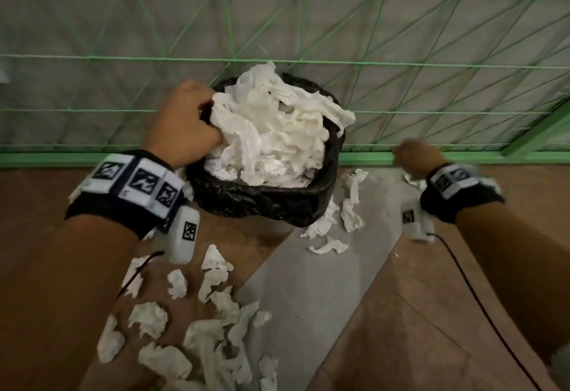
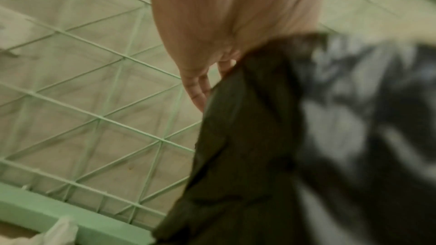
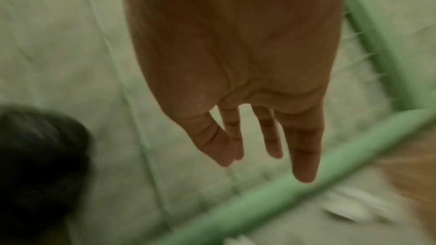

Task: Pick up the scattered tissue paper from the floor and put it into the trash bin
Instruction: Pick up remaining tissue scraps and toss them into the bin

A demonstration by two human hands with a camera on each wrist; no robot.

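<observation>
The trash bin [image 1: 262, 202], lined with a black bag, is heaped over its rim with white tissue paper [image 1: 271, 137]. My left hand [image 1: 211, 119] is at the bin's left rim, thumb against the heap. In the left wrist view its fingers [image 2: 198, 88] hang fairly straight beside the bag [image 2: 247, 146], and the rest are hidden behind it. My right hand [image 1: 410, 156] hovers right of the bin, blurred. In the right wrist view it [image 3: 264, 163] is empty with fingers extended. Loose tissue [image 1: 216, 338] lies on the floor in front, and more tissue pieces [image 1: 351, 205] lie right of the bin.
A green wire fence [image 1: 277, 60] with a green base bar [image 1: 462, 156] runs right behind the bin. The floor is brown tile with a grey strip [image 1: 308, 282]. A black cable [image 1: 493, 313] trails from my right wrist. A small tissue scrap [image 1: 413, 180] lies under my right hand.
</observation>
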